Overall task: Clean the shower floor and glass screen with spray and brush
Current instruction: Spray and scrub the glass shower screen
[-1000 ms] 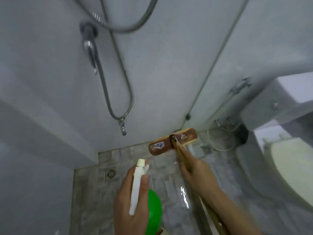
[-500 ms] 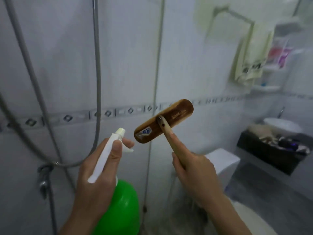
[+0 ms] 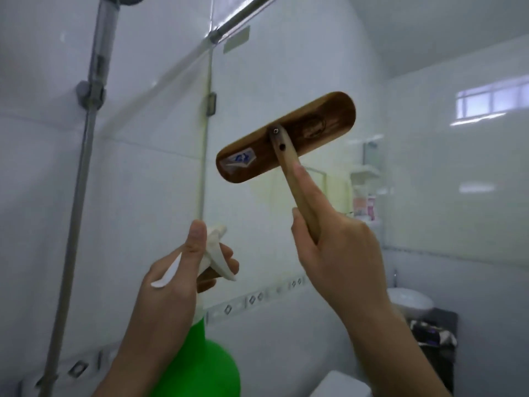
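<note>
My right hand [image 3: 337, 253] grips the wooden handle of a brush, forefinger laid along the shaft. The brown brush head [image 3: 286, 137] is raised at upper centre, tilted, in front of the glass screen [image 3: 257, 67]; its bristles face away and are hidden. My left hand [image 3: 177, 276] holds a spray bottle by its white trigger head [image 3: 214, 253], fingers curled on the trigger. The green bottle body [image 3: 206, 365] hangs below my wrist. The nozzle points toward the glass. The shower floor is out of view.
A metal shower rail [image 3: 86, 156] runs down the tiled wall at left. A metal bar [image 3: 240, 21] tops the glass screen. Through the glass I see a corner shelf with bottles [image 3: 363, 196], a white basin [image 3: 409, 302] on a dark counter, and a toilet cistern [image 3: 340, 385].
My view swung up from the shower floor to the glass screen. Both hands rose with it, lifting the brush head off the floor corner and bringing the spray bottle up toward the glass.
</note>
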Motion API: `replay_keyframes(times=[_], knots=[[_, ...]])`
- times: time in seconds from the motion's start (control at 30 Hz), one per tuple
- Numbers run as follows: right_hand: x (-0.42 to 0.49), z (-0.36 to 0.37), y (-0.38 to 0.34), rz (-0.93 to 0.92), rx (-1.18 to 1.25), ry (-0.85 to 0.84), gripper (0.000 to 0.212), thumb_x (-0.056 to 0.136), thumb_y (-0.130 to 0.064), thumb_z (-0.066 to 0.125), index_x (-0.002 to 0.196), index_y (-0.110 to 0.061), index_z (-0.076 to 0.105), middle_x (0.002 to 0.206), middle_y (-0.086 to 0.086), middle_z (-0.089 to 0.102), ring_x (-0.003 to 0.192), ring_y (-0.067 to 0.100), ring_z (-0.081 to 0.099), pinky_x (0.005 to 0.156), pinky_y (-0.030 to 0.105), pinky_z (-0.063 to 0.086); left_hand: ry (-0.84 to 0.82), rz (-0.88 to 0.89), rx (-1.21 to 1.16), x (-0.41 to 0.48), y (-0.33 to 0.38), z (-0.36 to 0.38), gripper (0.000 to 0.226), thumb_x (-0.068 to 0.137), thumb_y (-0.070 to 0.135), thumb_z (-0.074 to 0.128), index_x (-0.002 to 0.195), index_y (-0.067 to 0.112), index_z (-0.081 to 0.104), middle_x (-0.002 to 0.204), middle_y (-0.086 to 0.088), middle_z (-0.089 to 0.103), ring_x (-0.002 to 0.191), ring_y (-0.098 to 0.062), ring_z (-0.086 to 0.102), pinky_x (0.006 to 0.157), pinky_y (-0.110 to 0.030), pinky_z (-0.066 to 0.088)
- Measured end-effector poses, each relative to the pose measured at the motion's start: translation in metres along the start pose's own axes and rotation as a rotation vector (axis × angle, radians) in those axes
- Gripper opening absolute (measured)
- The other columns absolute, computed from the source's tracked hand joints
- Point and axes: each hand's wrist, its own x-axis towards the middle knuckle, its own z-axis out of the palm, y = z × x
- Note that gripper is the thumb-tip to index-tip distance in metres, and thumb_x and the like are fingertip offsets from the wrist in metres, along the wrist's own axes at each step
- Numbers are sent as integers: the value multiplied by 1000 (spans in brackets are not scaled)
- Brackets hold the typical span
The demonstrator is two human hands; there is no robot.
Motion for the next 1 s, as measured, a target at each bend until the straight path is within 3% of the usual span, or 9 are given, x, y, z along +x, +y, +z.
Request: replay_keyframes(times=[0.13,0.2,0.37,0.53,0.6,0.7,0.83,0.93,1.0], knots=[[33,-15,9,-14,-162,129,61,93,-22,51,150,-26,30,47,-14,30,36,3,32,37,23,42,4,29,-41,42,8,5,61,78,64,46,76,11,77,71,-9,76,69,-19,74,74,-33,52],[45,-22,9,-16,-230,134,62,96,-19,52,151,-29,26,46,-9,33,36,7,36,38,32,47,8,29,-102,59,12,7,59,82,63,48,75,11,76,67,-11,73,63,-23,72,72,-37,54],[67,-31,5,33,-404,153,64,96,-21,49,152,-37,19,47,-1,41,39,15,43,46,37,51,25,48,-131,92,6,4,70,92,63,46,71,-1,65,45,-2,56,44,-16,54,58,-35,49],[66,-31,-3,88,-484,112,65,97,-19,49,151,-38,19,51,4,47,43,18,48,48,36,50,-73,21,-146,109,-6,4,64,94,63,44,75,9,72,60,-3,71,57,-17,69,63,-30,53],[65,-29,-5,110,-492,97,64,97,-20,48,151,-40,19,52,5,49,45,20,50,49,38,51,-103,14,-144,117,-9,4,66,95,63,43,73,7,70,58,-4,69,57,-22,68,66,-34,55],[65,-25,-7,127,-503,91,62,98,-21,48,151,-39,21,53,4,50,45,18,50,48,35,50,-51,6,-180,126,-13,2,67,97,61,42,72,4,66,53,-4,62,52,-21,59,66,-41,55],[68,-25,-11,115,-516,101,61,98,-21,48,151,-37,22,53,2,49,45,17,49,48,33,49,-20,18,-181,139,-20,-1,63,97,62,41,77,10,71,64,-4,72,62,-19,69,69,-34,54],[73,-27,-12,89,-539,112,63,97,-21,47,151,-38,20,52,1,47,44,16,48,47,33,50,35,6,-151,147,-26,-3,64,97,62,43,71,9,68,55,-3,65,50,-20,62,66,-37,54],[74,-27,-12,82,-547,120,62,97,-21,47,151,-38,20,52,-1,46,44,14,48,48,29,48,73,14,-130,152,-32,-4,63,96,63,43,70,13,69,55,-2,66,55,-21,65,71,-38,55]])
